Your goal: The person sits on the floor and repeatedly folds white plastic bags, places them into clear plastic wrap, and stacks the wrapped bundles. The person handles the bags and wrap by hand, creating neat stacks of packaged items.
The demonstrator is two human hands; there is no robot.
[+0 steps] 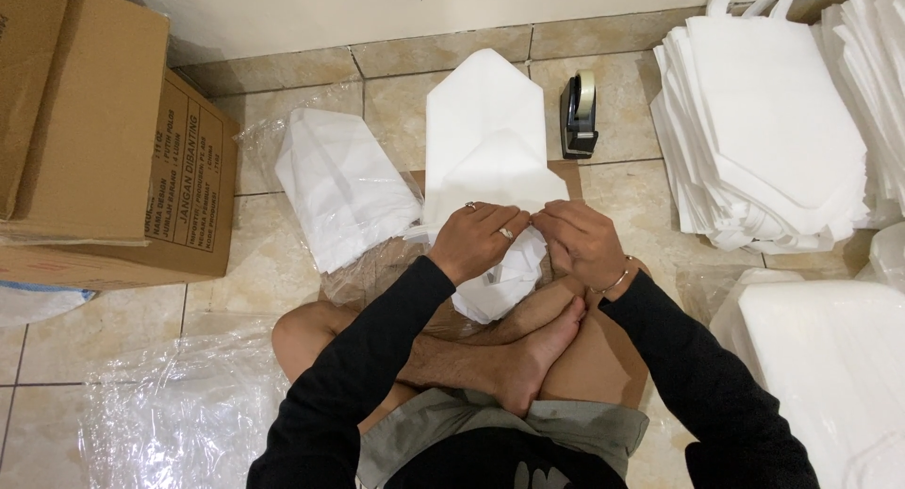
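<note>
I sit cross-legged on a tiled floor. A folded white fabric bag lies in front of me, its far end folded to a point. My left hand and my right hand meet at the bag's near part, both pinching and pressing a fold of the white fabric. Rings show on the left hand, a bracelet on the right wrist. The bag's near end hangs over my crossed legs below the hands.
A black tape dispenser stands beyond my right hand. A tall pile of white bags lies at right. A plastic-wrapped pack of white bags sits at left beside cardboard boxes. Clear plastic wrap lies on the floor lower left.
</note>
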